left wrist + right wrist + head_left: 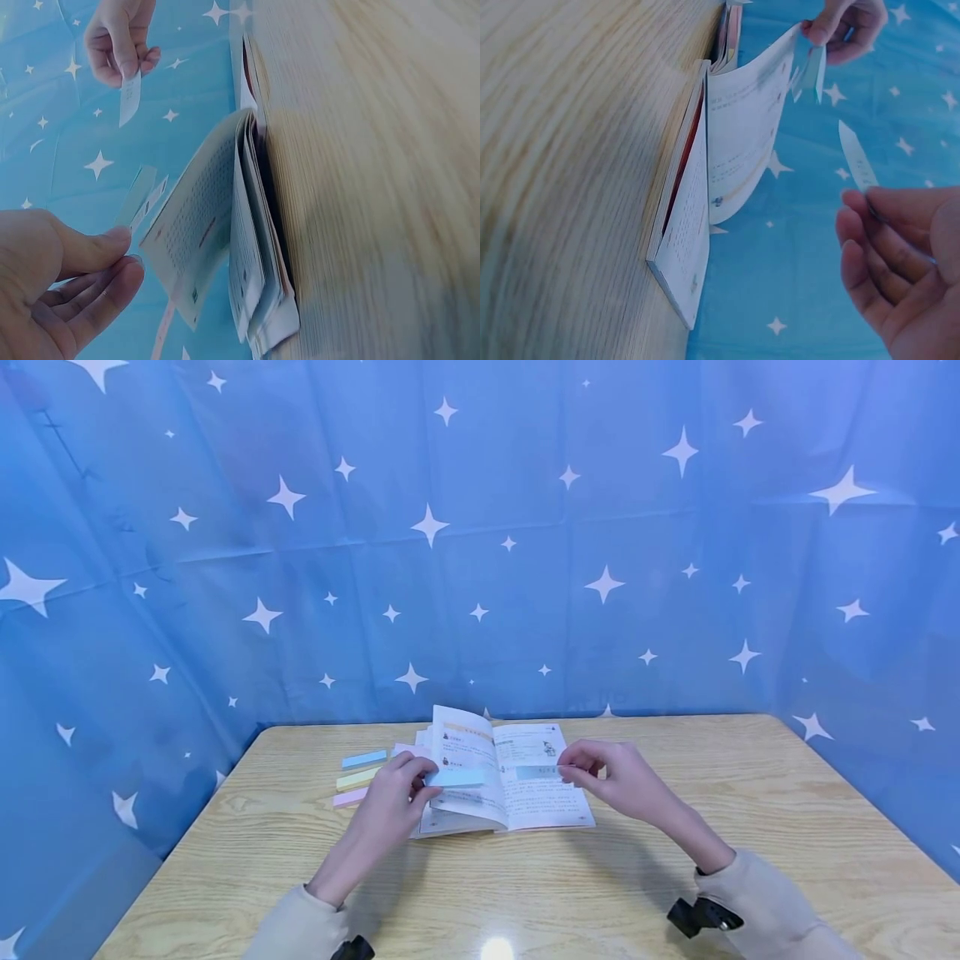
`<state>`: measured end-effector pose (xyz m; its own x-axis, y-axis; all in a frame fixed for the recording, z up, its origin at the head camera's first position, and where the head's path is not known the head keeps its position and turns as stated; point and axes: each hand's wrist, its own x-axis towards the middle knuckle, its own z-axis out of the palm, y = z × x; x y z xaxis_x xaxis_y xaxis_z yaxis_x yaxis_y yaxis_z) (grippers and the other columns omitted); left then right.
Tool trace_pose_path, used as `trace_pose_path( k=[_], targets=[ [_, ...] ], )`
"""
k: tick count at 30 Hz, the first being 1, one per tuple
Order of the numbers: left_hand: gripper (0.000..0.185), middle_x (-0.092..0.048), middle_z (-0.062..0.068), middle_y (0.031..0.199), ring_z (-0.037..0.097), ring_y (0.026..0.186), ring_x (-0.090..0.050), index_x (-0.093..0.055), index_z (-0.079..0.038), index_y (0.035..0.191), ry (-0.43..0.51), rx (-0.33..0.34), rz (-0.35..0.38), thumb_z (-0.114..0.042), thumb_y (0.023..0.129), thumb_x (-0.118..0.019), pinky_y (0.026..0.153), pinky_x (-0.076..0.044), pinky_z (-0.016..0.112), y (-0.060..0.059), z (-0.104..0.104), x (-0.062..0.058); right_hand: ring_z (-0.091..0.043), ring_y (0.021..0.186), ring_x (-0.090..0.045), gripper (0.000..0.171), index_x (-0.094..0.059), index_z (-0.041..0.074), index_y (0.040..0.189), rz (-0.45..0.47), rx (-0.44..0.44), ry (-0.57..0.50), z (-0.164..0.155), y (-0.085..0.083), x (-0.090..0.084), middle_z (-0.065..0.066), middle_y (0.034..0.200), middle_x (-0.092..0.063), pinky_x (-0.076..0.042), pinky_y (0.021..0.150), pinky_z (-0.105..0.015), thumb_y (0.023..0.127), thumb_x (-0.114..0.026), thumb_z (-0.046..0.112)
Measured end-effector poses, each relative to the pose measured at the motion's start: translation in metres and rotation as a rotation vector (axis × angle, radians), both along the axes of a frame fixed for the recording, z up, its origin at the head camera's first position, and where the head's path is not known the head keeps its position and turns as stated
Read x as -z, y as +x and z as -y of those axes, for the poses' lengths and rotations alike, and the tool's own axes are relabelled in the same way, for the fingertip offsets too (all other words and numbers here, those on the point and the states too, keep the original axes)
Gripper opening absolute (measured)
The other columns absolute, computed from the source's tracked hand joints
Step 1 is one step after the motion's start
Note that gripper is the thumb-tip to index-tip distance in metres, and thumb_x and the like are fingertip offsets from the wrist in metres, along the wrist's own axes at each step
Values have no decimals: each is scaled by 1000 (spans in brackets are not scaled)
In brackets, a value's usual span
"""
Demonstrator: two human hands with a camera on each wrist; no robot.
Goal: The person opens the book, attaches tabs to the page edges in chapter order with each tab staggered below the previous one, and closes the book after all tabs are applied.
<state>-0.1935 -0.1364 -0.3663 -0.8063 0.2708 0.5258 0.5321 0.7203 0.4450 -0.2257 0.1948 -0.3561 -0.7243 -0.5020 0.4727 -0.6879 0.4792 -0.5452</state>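
An open book (536, 802) lies on the table, its left page (468, 743) lifted and curving up. My left hand (387, 797) pinches a light blue sticky-note strip (459, 778) between thumb and fingers, over that page; the left wrist view shows layers of it (139, 196) fanned apart. Across from it, my right hand (618, 777) holds the end of a single pale strip (536, 772) with faint writing, above the right page. In the right wrist view this strip (857, 157) points away from the fingertips, apart from the book.
Left of the book lie a blue strip (363, 760), a yellow strip (357, 778) and a pink strip (349, 797), partly behind the left hand. Another pink strip (408, 749) shows by the book's left edge. A blue star-patterned curtain (480, 568) hangs behind the wooden table (712, 777).
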Motion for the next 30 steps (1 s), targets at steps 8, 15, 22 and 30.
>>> trace_pose_path(
  k=[8, 15, 22, 30],
  targets=[
    [15, -63, 8, 89, 12, 70, -58, -72, -1, 94, 13, -16, -5, 5, 83, -79, 61, -51, 23, -1, 10, -2, -4, 68, -62, 8, -73, 12, 96, 0, 2, 4, 0, -1, 1, 16, 79, -68, -52, 60, -28, 95, -70, 5],
    [16, -66, 10, 89, 12, 69, -59, -73, 1, 97, 21, -36, 6, 6, 82, -80, 61, -52, 23, -1, 17, -3, -7, 68, -62, 7, -73, 13, 96, 21, 2, 8, 1, 0, 0, 15, 79, -68, -52, 61, -28, 96, -70, 7],
    [13, -67, 7, 85, 9, 68, -58, -73, 0, 95, -30, -84, 78, 4, 84, -79, 59, -51, 24, 1, 26, -3, -6, 67, -62, 8, -73, 13, 95, 38, -5, 15, 2, 1, -1, 14, 79, -68, -52, 61, -28, 96, -69, 5],
    [12, -63, 5, 80, 10, 66, -53, -70, -1, 88, -70, -115, 149, 8, 83, -77, 56, -46, 24, 3, 42, -1, -4, 66, -61, 8, -72, 11, 94, 21, -22, 23, 1, -1, 2, 14, 78, -68, -53, 60, -28, 95, -69, 3]
  ],
)
